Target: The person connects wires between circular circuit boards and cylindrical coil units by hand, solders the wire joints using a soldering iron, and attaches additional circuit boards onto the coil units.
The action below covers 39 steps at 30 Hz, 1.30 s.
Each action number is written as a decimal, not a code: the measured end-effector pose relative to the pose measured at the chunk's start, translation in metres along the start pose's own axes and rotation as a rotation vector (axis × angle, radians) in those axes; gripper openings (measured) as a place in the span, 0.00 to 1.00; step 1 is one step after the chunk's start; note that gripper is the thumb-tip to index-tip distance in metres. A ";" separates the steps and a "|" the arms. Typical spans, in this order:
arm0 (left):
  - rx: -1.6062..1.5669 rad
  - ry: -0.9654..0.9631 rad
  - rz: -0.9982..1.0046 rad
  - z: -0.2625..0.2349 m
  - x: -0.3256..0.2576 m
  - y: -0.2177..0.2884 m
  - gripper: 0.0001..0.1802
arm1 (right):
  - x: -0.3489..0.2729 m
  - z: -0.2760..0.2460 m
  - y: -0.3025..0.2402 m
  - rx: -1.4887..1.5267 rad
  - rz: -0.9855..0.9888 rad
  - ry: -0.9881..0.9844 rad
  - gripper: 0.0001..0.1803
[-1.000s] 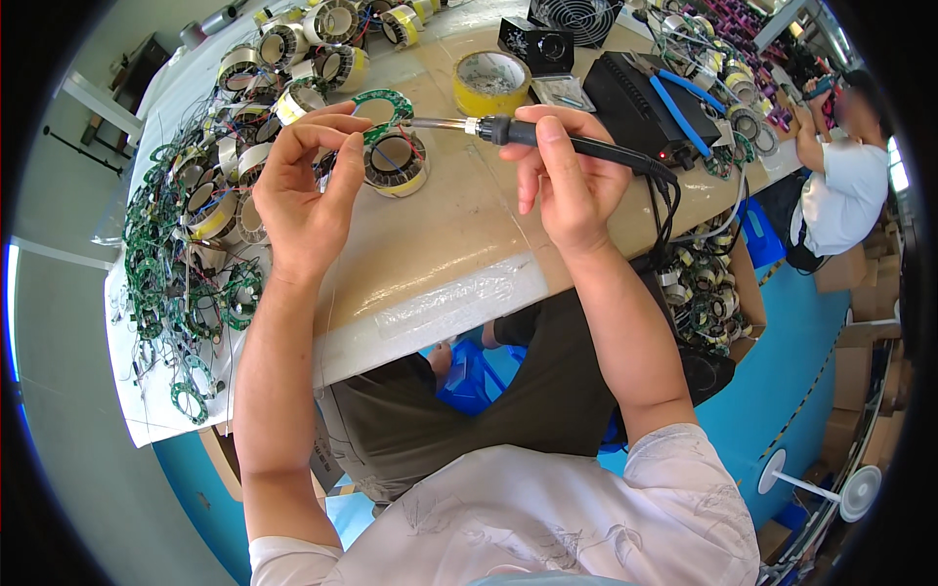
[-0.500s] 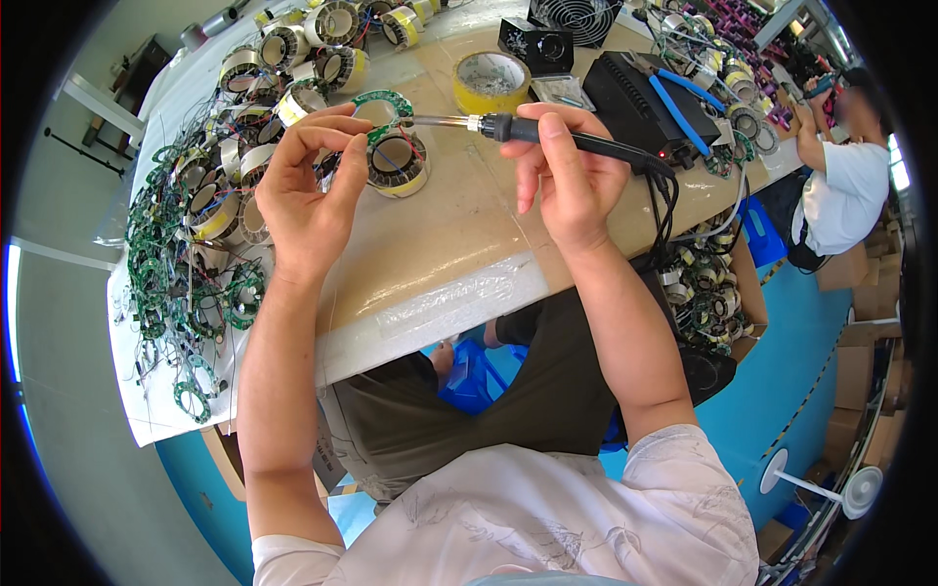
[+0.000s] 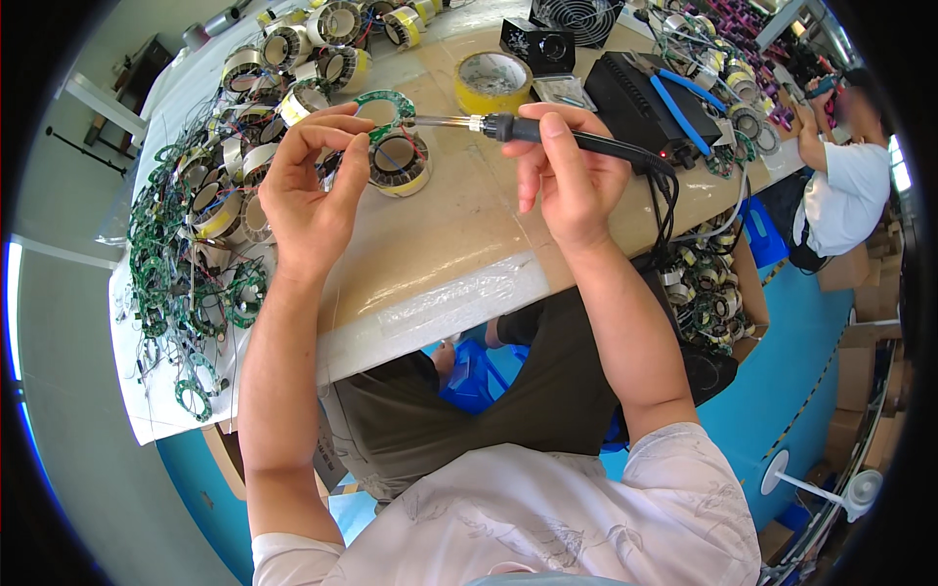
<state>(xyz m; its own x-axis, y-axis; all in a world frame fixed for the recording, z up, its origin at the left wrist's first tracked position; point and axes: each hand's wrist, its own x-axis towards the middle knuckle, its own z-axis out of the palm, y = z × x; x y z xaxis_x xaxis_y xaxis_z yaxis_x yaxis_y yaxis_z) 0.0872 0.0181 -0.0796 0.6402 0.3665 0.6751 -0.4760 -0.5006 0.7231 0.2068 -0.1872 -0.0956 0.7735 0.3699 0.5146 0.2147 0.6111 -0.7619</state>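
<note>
My right hand (image 3: 575, 186) holds a soldering iron (image 3: 572, 139) by its black handle, like a pen. The iron's metal tip points left and meets the right edge of a green ring-shaped circuit board (image 3: 403, 102). Just below that board is a wire-wound motor stator (image 3: 403, 184) with yellow tape round it. At the board's left side, the thumb and fingers of my left hand (image 3: 313, 195) are pinched together. Whatever lies between those fingertips is too small or hidden to make out.
Piled stators (image 3: 332, 24) and wired green boards (image 3: 156, 283) cover the table's left. Behind the iron stand a yellow tape roll (image 3: 493, 83), a black soldering station (image 3: 635, 107), blue-handled pliers (image 3: 684, 117) and a fan (image 3: 576, 18). A box of stators (image 3: 718, 303) sits right; another person (image 3: 845, 186) works beyond.
</note>
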 end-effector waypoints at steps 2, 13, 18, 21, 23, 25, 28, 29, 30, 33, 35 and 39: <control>0.001 -0.001 0.000 0.001 0.000 0.001 0.04 | 0.000 -0.001 0.000 -0.002 0.000 0.001 0.10; -0.008 -0.006 0.001 0.000 0.001 0.000 0.04 | 0.003 -0.002 0.002 -0.016 0.005 -0.013 0.11; -0.020 -0.008 -0.002 -0.001 0.000 -0.001 0.04 | 0.002 -0.001 0.001 -0.006 0.001 0.007 0.11; -0.021 -0.007 -0.004 -0.001 -0.001 0.000 0.04 | 0.001 -0.003 0.000 -0.064 -0.016 0.000 0.14; -0.024 -0.007 -0.002 -0.002 -0.002 0.000 0.04 | 0.000 -0.004 0.000 -0.059 -0.010 -0.003 0.14; -0.027 -0.008 -0.003 -0.002 -0.003 -0.001 0.05 | -0.002 -0.004 0.001 -0.053 -0.003 -0.004 0.14; -0.034 -0.012 -0.003 0.000 -0.003 -0.005 0.05 | -0.001 -0.006 0.004 0.007 0.011 0.020 0.11; -0.030 -0.010 0.000 -0.001 -0.002 -0.002 0.05 | 0.000 -0.006 0.003 -0.023 0.002 0.004 0.13; -0.028 -0.009 0.001 -0.001 -0.001 0.000 0.05 | 0.001 -0.006 0.001 -0.054 -0.007 -0.011 0.14; -0.037 -0.004 -0.010 0.000 0.001 -0.001 0.05 | 0.005 -0.003 0.000 -0.001 -0.006 0.043 0.11; -0.030 -0.004 -0.007 -0.002 0.001 -0.003 0.05 | 0.006 -0.003 0.004 -0.040 -0.027 0.103 0.11; -0.014 -0.024 0.001 -0.002 0.004 0.001 0.04 | 0.016 -0.007 0.006 -0.314 -0.123 0.365 0.11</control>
<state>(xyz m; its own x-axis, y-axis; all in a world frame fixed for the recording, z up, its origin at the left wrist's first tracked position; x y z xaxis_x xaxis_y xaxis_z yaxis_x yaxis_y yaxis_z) 0.0882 0.0211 -0.0759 0.6540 0.3474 0.6720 -0.4846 -0.4897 0.7248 0.2248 -0.1831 -0.0947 0.8774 0.0045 0.4797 0.4434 0.3738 -0.8146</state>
